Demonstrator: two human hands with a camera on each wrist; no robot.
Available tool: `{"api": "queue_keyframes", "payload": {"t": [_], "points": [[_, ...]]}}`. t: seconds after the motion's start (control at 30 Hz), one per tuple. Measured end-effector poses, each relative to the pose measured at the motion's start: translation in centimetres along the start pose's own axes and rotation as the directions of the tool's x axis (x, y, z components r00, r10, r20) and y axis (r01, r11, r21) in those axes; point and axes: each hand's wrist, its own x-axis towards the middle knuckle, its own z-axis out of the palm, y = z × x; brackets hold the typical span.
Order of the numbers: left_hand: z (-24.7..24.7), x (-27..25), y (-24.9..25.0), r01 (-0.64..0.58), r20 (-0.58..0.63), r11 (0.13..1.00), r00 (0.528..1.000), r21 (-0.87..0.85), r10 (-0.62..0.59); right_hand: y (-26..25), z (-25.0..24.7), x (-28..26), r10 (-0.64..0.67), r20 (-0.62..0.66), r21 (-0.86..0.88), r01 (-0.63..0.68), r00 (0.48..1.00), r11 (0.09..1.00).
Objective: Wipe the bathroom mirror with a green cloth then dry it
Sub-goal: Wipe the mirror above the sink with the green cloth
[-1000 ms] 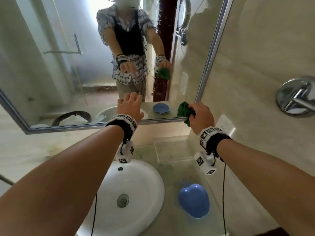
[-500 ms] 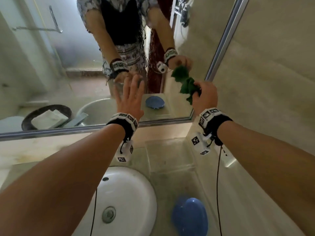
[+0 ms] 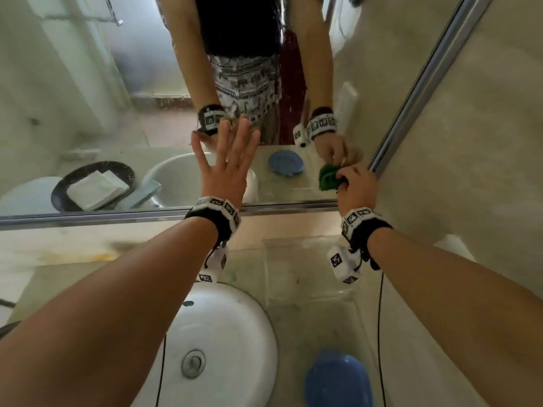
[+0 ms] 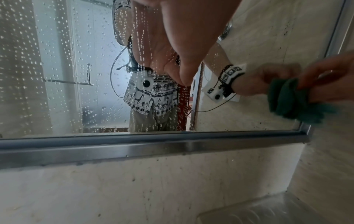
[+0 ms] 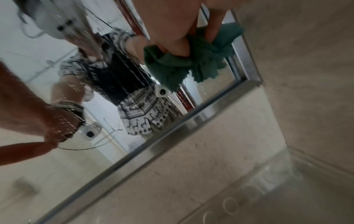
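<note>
The bathroom mirror (image 3: 88, 118) in its metal frame fills the wall ahead, with water droplets (image 4: 63, 45) on the glass. My right hand (image 3: 357, 186) grips a bunched green cloth (image 3: 328, 179) and holds it against the glass at the mirror's lower right corner. The same cloth (image 5: 206, 59) shows bunched under the fingers in the right wrist view, and the cloth (image 4: 287, 98) appears at the right edge of the left wrist view. My left hand (image 3: 227, 160) lies flat on the glass with straight spread fingers, left of the cloth.
Below the mirror a white round sink (image 3: 223, 348) sits in a pale counter, with a blue dish (image 3: 338, 380) to its right. A beige tiled wall (image 3: 470, 142) closes the right side. The metal frame (image 4: 153, 145) runs along the mirror's bottom edge.
The view has tipped down and closer to the mirror. My left hand rose and flattened onto the glass. My right hand went up the glass with the cloth, then came back down to the lower right corner.
</note>
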Motion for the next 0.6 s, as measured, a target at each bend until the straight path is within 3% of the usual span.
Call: {"api": "queue_keyframes", "payload": {"t": [0.17,0.27,0.37,0.47,0.6], "points": [[0.4,-0.2,0.0,-0.038,0.015,0.999,0.999,-0.020,0.038,1.7,2.2,-1.6,0.128,0.117,-0.045,-0.124,0.985,0.991],[0.4,-0.2,0.2,-0.031,0.011,0.999,0.999,-0.020,0.032,1.5,1.6,-1.4,0.200,0.095,0.056,-0.206,0.975,0.977],[0.6,-0.2,0.2,-0.021,-0.014,1.000,1.000,-0.022,0.021,-0.4,-0.2,-0.5,0.190,-0.009,0.186,-0.185,0.982,0.965],[0.5,-0.2,0.2,-0.010,-0.009,0.999,1.000,-0.036,0.010,-3.6,-2.6,1.6,0.167,-0.217,0.301,-0.097,0.962,0.949],[0.6,-0.3,0.4,-0.010,0.002,1.000,1.000,-0.024,0.010,-7.5,-5.6,4.6,0.009,-0.373,0.277,0.102,0.928,0.955]]}}
